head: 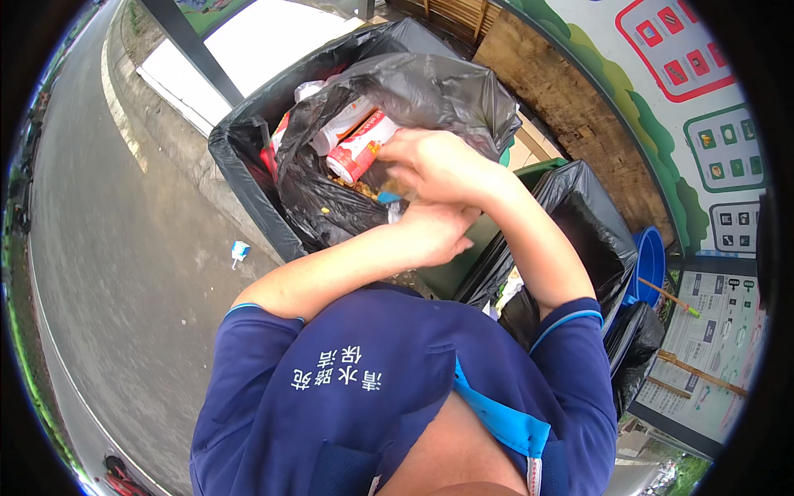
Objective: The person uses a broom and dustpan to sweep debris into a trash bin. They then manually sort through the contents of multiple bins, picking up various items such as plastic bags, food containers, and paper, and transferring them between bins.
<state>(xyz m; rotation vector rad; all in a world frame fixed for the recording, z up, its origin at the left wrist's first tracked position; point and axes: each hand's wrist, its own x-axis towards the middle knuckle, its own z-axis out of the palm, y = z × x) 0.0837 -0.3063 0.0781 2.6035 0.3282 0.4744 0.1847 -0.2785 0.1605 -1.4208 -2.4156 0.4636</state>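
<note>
A large bin lined with black plastic stands before me. In it lies an open black plastic bag of mixed rubbish. A red and white drink can rests on top, beside a clear plastic cup. My right hand is over the bag at the can's right end, fingers curled and blurred; whether it grips anything is unclear. Just below it, my left hand is at the bag's near edge, with its fingers bent to the right. A blue scrap and food bits lie near the hands.
A second bin with a black liner stands to the right, beside a blue bucket. A small blue and white carton lies on the pavement at left. Sign boards and a wooden panel border the right side.
</note>
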